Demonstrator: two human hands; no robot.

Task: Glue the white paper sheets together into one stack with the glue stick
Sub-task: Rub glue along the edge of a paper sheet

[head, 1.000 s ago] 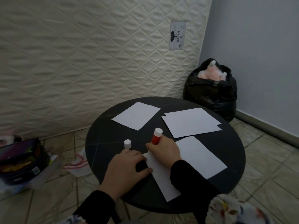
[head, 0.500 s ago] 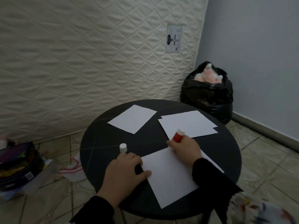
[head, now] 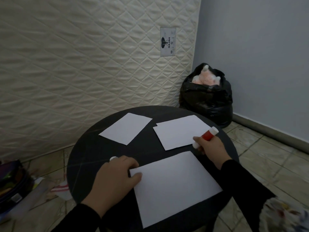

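On the round black table [head: 93,153] a white paper sheet [head: 175,186] lies flat nearest me. My left hand [head: 115,180] rests at its left corner, thumb pressing on the paper, fingers loosely curled beside the edge. My right hand [head: 210,148] grips the uncapped red glue stick [head: 208,135] above the table's right side, its white tip pointing down near the corner of two overlapping white sheets [head: 180,131]. Another single white sheet [head: 125,128] lies at the far left. The white glue cap [head: 113,158] peeks out behind my left hand.
A quilted mattress [head: 83,64] leans upright behind the table. A full black bin bag [head: 207,97] stands in the corner by the grey wall. Bags and loose packaging [head: 15,186] lie on the tiled floor at the left.
My right hand has swept the glue stick from the near sheet's left end over to the table's right side. The near sheet has turned to lie more square to me. My left hand stays at its corner.
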